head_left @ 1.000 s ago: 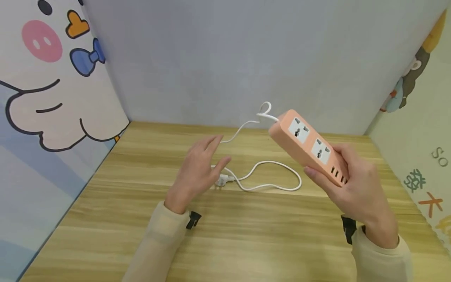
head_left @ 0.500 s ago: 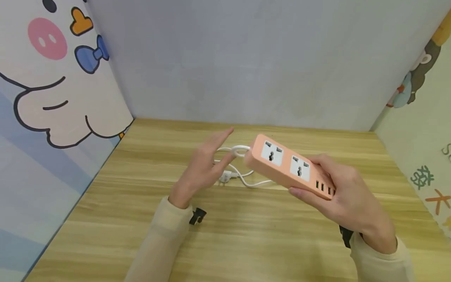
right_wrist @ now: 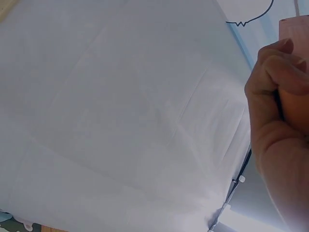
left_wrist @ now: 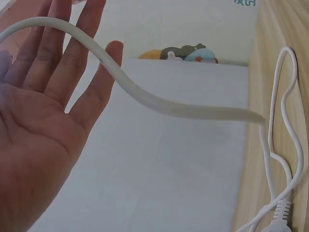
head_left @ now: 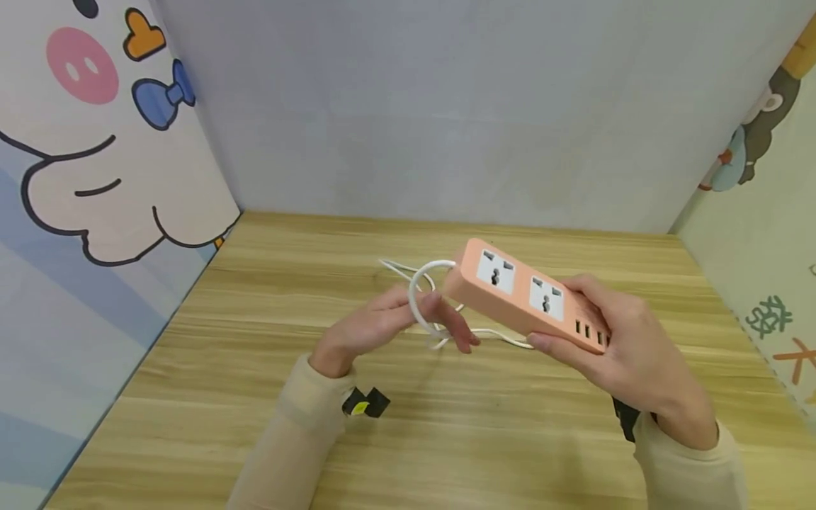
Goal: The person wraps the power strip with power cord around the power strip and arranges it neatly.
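Observation:
My right hand (head_left: 637, 358) grips the lower end of a peach-coloured power strip (head_left: 520, 292), raised above the table with its two white sockets and USB ports facing up. From its far end a white cord (head_left: 440, 263) bends round in a loop beside my left hand (head_left: 366, 327). In the left wrist view the cord (left_wrist: 169, 107) crosses in front of that hand's spread, straight fingers (left_wrist: 72, 72). A white plug (left_wrist: 279, 223) lies on the table there; the head view hides it behind the left hand. The right wrist view catches curled fingers round the strip (right_wrist: 293, 28).
The wood-grain table (head_left: 484, 439) reaches back to a plain grey-white wall panel (head_left: 433, 120). Cartoon-printed panels stand on the left (head_left: 146, 170) and right (head_left: 758, 234). More of the white cord (head_left: 503, 336) trails on the tabletop behind the hands.
The power strip has come down and left toward my left hand, tilting flatter. My left hand has turned and reached rightward, its fingers now at the cord's loop.

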Demonstrator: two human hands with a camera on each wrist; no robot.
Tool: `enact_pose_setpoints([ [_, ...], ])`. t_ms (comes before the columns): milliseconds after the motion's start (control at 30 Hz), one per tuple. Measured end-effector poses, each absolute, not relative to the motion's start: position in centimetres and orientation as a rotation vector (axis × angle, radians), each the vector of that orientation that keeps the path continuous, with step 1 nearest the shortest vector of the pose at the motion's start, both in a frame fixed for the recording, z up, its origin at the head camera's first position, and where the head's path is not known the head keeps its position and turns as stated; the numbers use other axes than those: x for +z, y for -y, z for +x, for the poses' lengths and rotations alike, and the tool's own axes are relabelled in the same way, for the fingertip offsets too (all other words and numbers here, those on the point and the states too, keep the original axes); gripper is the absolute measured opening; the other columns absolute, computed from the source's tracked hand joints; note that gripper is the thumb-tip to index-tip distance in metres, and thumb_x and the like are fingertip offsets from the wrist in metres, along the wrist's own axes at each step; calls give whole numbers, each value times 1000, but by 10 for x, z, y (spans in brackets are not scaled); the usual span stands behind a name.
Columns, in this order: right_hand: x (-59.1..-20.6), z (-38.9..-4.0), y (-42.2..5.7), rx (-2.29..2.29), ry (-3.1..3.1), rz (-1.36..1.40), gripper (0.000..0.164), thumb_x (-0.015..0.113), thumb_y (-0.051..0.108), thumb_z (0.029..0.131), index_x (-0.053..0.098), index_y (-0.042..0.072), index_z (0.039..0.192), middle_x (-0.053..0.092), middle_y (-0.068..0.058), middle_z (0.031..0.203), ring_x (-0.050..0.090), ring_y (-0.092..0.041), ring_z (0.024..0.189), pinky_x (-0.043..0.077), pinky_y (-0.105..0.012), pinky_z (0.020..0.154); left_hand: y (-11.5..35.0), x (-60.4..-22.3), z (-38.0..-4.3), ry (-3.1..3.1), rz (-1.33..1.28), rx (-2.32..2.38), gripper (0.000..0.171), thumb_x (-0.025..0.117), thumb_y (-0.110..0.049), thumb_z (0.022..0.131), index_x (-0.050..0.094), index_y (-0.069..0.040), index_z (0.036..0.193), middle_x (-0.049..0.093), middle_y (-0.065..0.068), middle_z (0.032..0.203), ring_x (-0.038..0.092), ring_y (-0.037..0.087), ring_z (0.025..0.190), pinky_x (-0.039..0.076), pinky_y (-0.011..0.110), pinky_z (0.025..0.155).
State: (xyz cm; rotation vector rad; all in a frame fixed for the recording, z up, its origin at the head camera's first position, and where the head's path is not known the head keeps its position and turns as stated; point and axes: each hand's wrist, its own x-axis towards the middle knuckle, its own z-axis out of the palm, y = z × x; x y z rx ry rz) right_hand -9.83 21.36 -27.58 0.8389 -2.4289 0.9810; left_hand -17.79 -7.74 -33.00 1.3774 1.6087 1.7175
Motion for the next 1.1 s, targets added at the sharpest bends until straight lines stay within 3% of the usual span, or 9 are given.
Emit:
enact_pose_setpoints([
  [67, -276, -99, -216, 968, 2419, 808, 51, 88, 3, 71, 65, 9, 116, 66, 5, 85, 53, -3, 64, 42, -17, 58, 77, -331, -178, -1592, 1358, 1700, 64, 32, -44, 111, 67, 10, 107, 71, 30, 105, 71, 34, 103, 48, 49, 103],
  [167, -277, -102, -221, 974, 2375, 768, 52, 88, 2, 71, 65, 6, 117, 65, 3, 85, 52, -3, 62, 41, -18, 58, 76, -333, -177, -1587, 1294, 1676, 55, 32, -31, 112, 66, 11, 105, 72, 23, 99, 71, 26, 96, 51, 45, 99],
  [300, -279, -107, -228, 1007, 2309, 729, 51, 87, 0, 71, 65, 3, 117, 64, 8, 86, 52, -3, 62, 42, -17, 59, 74, -336, -177, -1592, 1261, 1646, 41, 35, -15, 109, 64, 14, 105, 66, 8, 84, 63, 17, 78, 55, 34, 78],
  [467, -283, -110, -234, 1032, 2271, 717, 50, 85, -2, 71, 65, 2, 117, 63, 15, 88, 52, -2, 62, 42, -15, 59, 74, -339, -179, -1618, 1208, 1591, 38, 41, -17, 110, 64, 12, 104, 50, 0, 69, 41, 10, 57, 37, 22, 53],
  [633, -285, -111, -237, 1101, 2237, 709, 48, 84, -2, 71, 67, 1, 116, 65, 15, 89, 52, -3, 62, 41, -16, 58, 75, -343, -183, -1641, 1155, 1540, 38, 44, -21, 109, 62, 12, 100, 37, -5, 62, 27, 9, 52, 25, 22, 51],
  [800, -284, -109, -237, 1117, 2246, 725, 48, 84, -4, 69, 68, 2, 115, 66, 14, 90, 55, -3, 64, 42, -16, 59, 74, -345, -185, -1684, 1095, 1512, 35, 45, -19, 108, 62, 6, 89, 34, -5, 60, 25, 9, 52, 24, 22, 52],
  [1100, -282, -105, -231, 1103, 2326, 852, 50, 84, -5, 70, 68, 8, 116, 67, 10, 94, 57, -5, 72, 44, -17, 64, 67, -352, -188, -1808, 972, 1459, 42, 52, -22, 106, 46, -7, 67, 30, -4, 58, 24, 10, 50, 24, 23, 51],
])
